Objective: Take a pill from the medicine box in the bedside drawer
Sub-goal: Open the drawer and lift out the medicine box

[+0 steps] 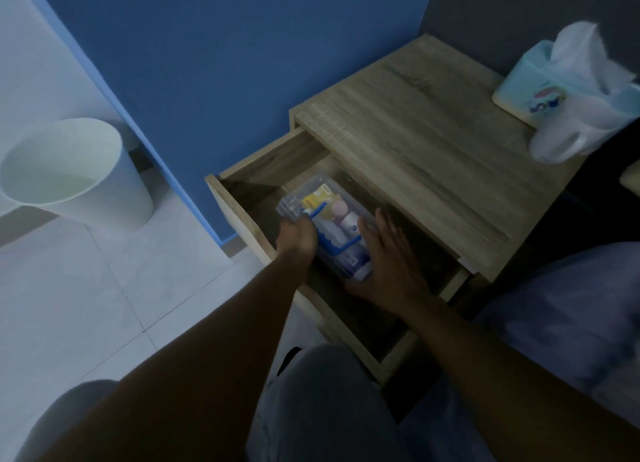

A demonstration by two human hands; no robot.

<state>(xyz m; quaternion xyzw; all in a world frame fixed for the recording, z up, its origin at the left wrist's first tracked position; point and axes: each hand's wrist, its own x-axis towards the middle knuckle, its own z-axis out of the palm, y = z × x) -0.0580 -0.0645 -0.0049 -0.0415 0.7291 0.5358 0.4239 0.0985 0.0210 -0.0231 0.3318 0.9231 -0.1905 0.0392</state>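
Here the clear plastic medicine box with a blue handle [327, 224] lies inside the pulled-out wooden bedside drawer [242, 188], toward its left end, packed with small bottles and a yellow carton. The left hand [298, 236] is curled against the box's 8 o'clock side, fingers tucked down along its wall, apparently gripping it, though the dim light hides the fingertips. The right hand [384, 264] lies flat and spread against the 4 o'clock side, thumb near the lower end, pressing rather than closing. Together they bracket the box; it seems to rest in the drawer, not yet lifted clear.

The step in hand looks like taking hold of the box to bring it out or steady it. Next, the lid must come open, so one hand should free itself while the other holds.

On the wooden worktop [415, 115] at 1 o'clock stand a pale blue tissue pack [526, 81] and a clear plastic jug [568, 129]. A white bin [72, 171] sits on the floor at 9 o'clock.
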